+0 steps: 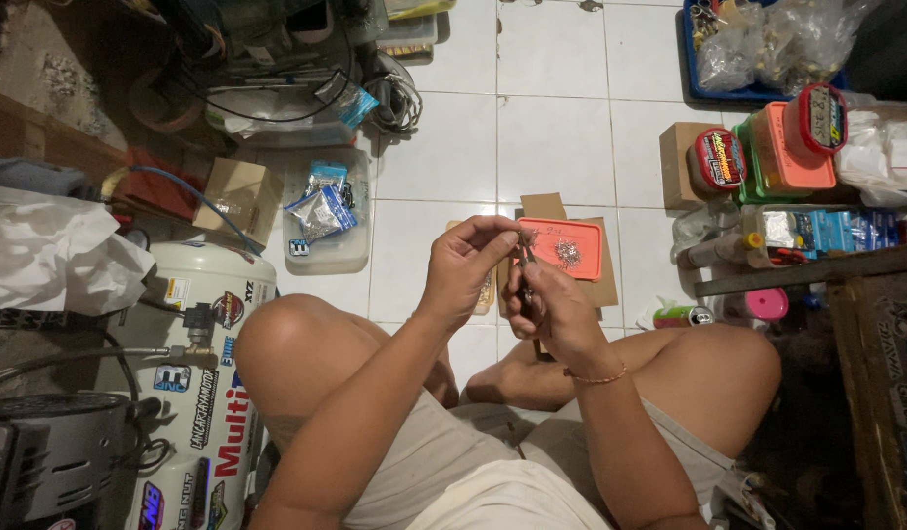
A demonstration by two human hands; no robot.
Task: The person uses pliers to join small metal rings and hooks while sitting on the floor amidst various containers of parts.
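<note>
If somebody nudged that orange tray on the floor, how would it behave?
The orange tray looks thin, shallow plastic, so probably light and easy to slide on the smooth tiles. It lies flat on cardboard, so tipping seems unlikely. The small metal bits lie loose in it and would likely scatter.

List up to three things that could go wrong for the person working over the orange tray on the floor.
1. The small part pinched between the left hand and right hand could slip and get lost on the white tiles.
2. A knee might knock the orange tray and scatter its small metal pieces.
3. Dim light could strain the eyes.
</note>
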